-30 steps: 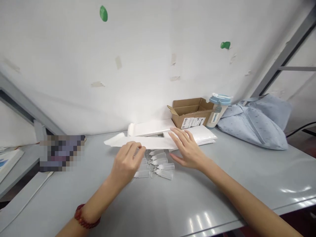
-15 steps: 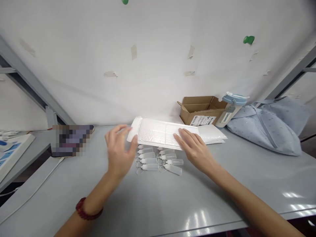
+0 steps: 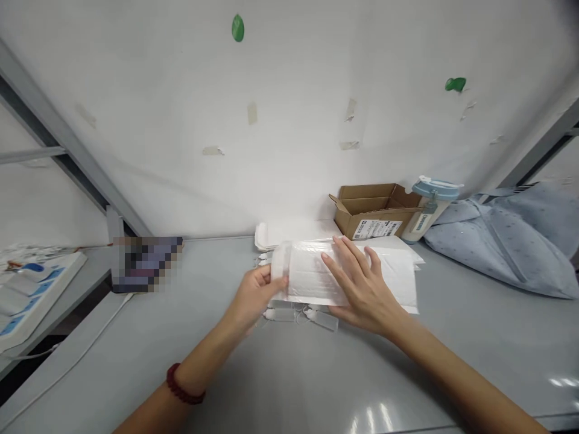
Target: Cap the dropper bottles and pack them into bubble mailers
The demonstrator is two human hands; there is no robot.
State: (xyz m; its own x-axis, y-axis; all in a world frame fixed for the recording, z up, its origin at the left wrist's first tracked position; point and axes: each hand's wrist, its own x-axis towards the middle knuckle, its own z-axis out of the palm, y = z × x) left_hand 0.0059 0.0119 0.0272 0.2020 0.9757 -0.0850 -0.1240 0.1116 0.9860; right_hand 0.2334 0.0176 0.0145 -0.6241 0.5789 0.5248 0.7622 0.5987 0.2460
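A white bubble mailer [image 3: 312,272] is in front of me, over part of two rows of small clear plastic dropper bottles [image 3: 323,319]. At its left end, my left hand [image 3: 256,295] is closed on the flap, thumb on top and fingers behind. My right hand [image 3: 364,283] holds the mailer nearer its right end. Its fingers are stretched across the top face, and the thumb is tucked at the lower edge. Behind lies a stack of white mailers [image 3: 298,232]. Most of the bottles are hidden under the held mailer.
An open cardboard box [image 3: 375,211] stands against the wall, beside a cup with a blue lid [image 3: 432,205]. A light blue fabric bag [image 3: 493,244] lies at the right. On the left are a blurred-out device [image 3: 147,262], a white cable [image 3: 81,349] and a power strip [image 3: 43,295].
One mailer has come off the stack towards me and now covers most of the bottles. My left hand has closed on its flap; both hands moved slightly right and nearer.
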